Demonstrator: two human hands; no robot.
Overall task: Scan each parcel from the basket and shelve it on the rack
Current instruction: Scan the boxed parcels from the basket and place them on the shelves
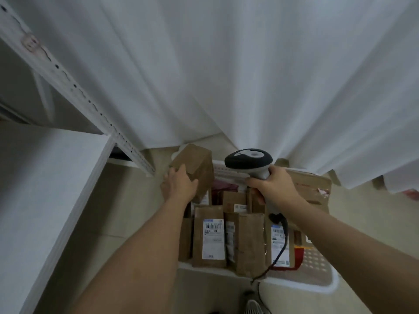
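My left hand (pixel 180 184) grips a brown cardboard parcel (pixel 197 165) and holds it above the far left corner of the white basket (pixel 317 284). My right hand (pixel 272 184) grips the handle of a black and grey barcode scanner (pixel 248 160), whose head sits level with the parcel, just to its right. The scanner's black cable (pixel 282 241) hangs down over the basket. Several brown parcels (pixel 209 234) with white barcode labels stand packed in the basket below both hands.
The white rack shelf (pixel 45 177) and its perforated upright (pixel 74 87) are at the left. A white curtain (pixel 226 64) hangs behind the basket. More brown boxes (pixel 310 186) lie at the far right of the basket. My shoe (pixel 254 308) shows at the bottom edge.
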